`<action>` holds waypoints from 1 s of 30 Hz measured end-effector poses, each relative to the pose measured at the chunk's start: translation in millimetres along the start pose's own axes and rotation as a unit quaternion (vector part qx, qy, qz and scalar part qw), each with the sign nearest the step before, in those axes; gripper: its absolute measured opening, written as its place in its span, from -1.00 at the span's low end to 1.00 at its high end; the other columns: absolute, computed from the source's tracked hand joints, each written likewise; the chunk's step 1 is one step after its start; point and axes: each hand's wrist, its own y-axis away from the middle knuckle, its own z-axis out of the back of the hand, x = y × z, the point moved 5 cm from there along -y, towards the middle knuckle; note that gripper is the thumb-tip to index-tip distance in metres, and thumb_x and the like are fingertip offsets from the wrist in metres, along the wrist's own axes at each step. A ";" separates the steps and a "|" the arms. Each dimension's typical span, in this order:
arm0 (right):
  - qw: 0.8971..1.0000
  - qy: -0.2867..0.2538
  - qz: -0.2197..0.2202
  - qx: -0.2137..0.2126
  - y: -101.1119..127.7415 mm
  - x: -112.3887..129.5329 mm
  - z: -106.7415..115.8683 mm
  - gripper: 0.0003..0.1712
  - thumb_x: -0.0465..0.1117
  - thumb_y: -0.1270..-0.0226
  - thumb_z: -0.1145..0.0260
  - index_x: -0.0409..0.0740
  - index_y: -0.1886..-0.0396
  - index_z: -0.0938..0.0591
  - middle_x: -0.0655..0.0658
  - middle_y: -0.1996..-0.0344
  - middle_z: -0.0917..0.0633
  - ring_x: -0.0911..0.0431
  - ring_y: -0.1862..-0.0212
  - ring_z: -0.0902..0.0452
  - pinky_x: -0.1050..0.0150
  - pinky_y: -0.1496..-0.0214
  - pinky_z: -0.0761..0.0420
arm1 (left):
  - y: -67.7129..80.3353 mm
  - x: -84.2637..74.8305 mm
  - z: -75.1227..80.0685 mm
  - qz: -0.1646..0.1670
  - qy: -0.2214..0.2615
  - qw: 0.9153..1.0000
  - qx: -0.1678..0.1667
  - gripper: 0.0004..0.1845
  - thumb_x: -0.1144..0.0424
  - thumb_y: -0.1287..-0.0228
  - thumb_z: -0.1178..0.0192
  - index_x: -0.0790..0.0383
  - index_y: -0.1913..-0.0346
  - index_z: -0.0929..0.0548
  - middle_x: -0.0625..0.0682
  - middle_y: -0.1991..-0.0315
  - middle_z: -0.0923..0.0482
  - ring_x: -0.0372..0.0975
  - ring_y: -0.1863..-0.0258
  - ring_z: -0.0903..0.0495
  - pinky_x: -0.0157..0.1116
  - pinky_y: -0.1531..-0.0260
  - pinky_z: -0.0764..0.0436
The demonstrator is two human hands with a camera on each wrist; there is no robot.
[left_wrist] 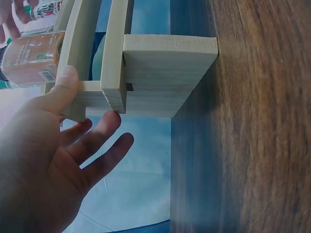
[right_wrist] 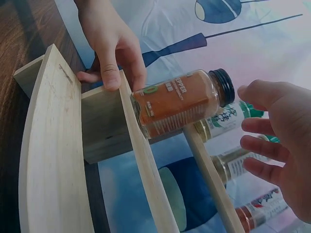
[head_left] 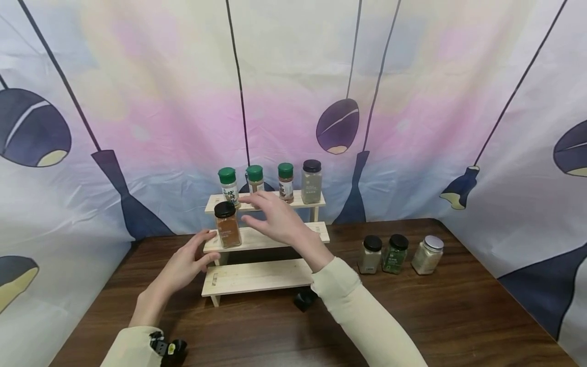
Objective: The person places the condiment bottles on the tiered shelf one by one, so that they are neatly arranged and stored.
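Head: the dark wood-grain table (head_left: 257, 329) meets patterned pastel cloth (head_left: 293, 66); the pepper jar (head_left: 228, 232) stands on the middle shelf (head_left: 251, 238) of a wooden rack (head_left: 261, 278). Left wrist: the left grip (left_wrist: 63, 162), fingers apart, touches the rack. Right wrist: the right grip (right_wrist: 289, 143) spreads just beside the jar's lid (right_wrist: 223, 87).

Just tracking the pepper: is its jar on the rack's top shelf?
No, the pepper jar stands on the middle shelf.

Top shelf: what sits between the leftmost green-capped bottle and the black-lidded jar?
Head view: a green-capped bottle partly hidden by the right hand, then another green-capped bottle next to that jar.
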 end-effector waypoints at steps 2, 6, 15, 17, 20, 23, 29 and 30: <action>1.000 -0.001 -0.005 -0.001 4.6 -2.4 1.9 -0.50 0.03 -0.46 -0.27 0.04 -0.33 -0.55 -0.02 -0.14 -0.63 0.10 -0.13 -0.54 0.15 -0.15 -0.58 | -0.1 0.1 0.3 0.001 0.000 1.000 -0.001 -0.19 -0.21 -0.38 -0.14 0.12 -0.53 -0.21 0.27 -0.56 -0.01 -0.22 0.40 -0.69 -0.16 0.27 -0.59; 1.000 -0.007 -0.003 -0.017 13.4 -6.1 6.6 -0.53 0.01 -0.44 -0.30 0.04 -0.28 -0.58 0.00 -0.10 -0.64 0.13 -0.10 -0.55 0.17 -0.15 -0.58 | -0.3 -0.4 1.1 -0.001 -0.002 1.000 -0.004 -0.19 -0.22 -0.38 -0.13 0.12 -0.53 -0.21 0.27 -0.56 -0.01 -0.24 0.41 -0.68 -0.17 0.30 -0.59; 0.999 -0.015 -0.001 -0.049 36.6 -14.7 17.8 -0.57 -0.04 -0.41 -0.34 -0.03 -0.22 -0.63 -0.04 -0.05 -0.67 0.11 -0.05 -0.59 0.14 -0.10 -0.62 | 0.4 -0.3 0.6 -0.002 -0.005 1.000 -0.007 -0.20 -0.22 -0.38 -0.13 0.11 -0.53 -0.21 0.25 -0.57 -0.02 -0.25 0.42 -0.66 -0.20 0.31 -0.56; 0.998 -0.014 -0.004 -0.054 41.6 -17.8 19.1 -0.57 -0.05 -0.40 -0.35 -0.03 -0.21 -0.63 -0.04 -0.05 -0.67 0.10 -0.05 -0.60 0.13 -0.10 -0.62 | 0.4 0.1 0.5 -0.001 -0.005 1.000 -0.006 -0.19 -0.22 -0.38 -0.14 0.11 -0.53 -0.21 0.25 -0.57 -0.01 -0.26 0.42 -0.66 -0.19 0.30 -0.57; 0.998 -0.012 -0.012 -0.062 49.4 -22.9 20.3 -0.57 -0.05 -0.39 -0.36 -0.03 -0.20 -0.64 -0.04 -0.08 -0.67 0.09 -0.07 -0.61 0.13 -0.11 -0.63 | 0.7 1.6 0.9 0.003 -0.008 1.000 -0.005 -0.19 -0.22 -0.38 -0.14 0.11 -0.53 -0.20 0.25 -0.57 -0.01 -0.27 0.42 -0.66 -0.15 0.26 -0.58; 0.997 -0.019 -0.017 -0.069 56.6 -27.2 21.1 -0.55 -0.07 -0.38 -0.37 -0.05 -0.22 -0.63 -0.04 -0.11 -0.66 0.05 -0.09 -0.61 0.10 -0.11 -0.63 | 0.9 2.1 1.7 0.006 -0.010 1.000 -0.006 -0.21 -0.17 -0.39 -0.16 0.11 -0.53 -0.20 0.25 -0.57 -0.01 -0.28 0.43 -0.66 -0.11 0.23 -0.59; 0.996 -0.018 -0.030 -0.079 72.9 -37.1 22.7 -0.56 -0.08 -0.37 -0.38 -0.02 -0.21 -0.63 -0.01 -0.10 -0.67 0.07 -0.14 -0.57 0.09 -0.13 -0.61 | 0.0 0.0 0.0 0.002 -0.003 1.000 -0.005 -0.25 -0.09 -0.42 -0.18 0.12 -0.53 -0.21 0.26 -0.57 -0.01 -0.28 0.43 -0.66 -0.10 0.23 -0.60; 0.996 -0.016 -0.032 -0.080 76.0 -38.9 22.9 -0.57 -0.08 -0.37 -0.38 -0.01 -0.21 -0.64 -0.01 -0.09 -0.67 0.09 -0.15 -0.56 0.10 -0.14 -0.61 | -0.2 -0.5 -0.6 0.001 -0.002 1.000 -0.004 -0.25 -0.09 -0.41 -0.18 0.12 -0.53 -0.21 0.27 -0.56 -0.01 -0.28 0.43 -0.66 -0.11 0.23 -0.60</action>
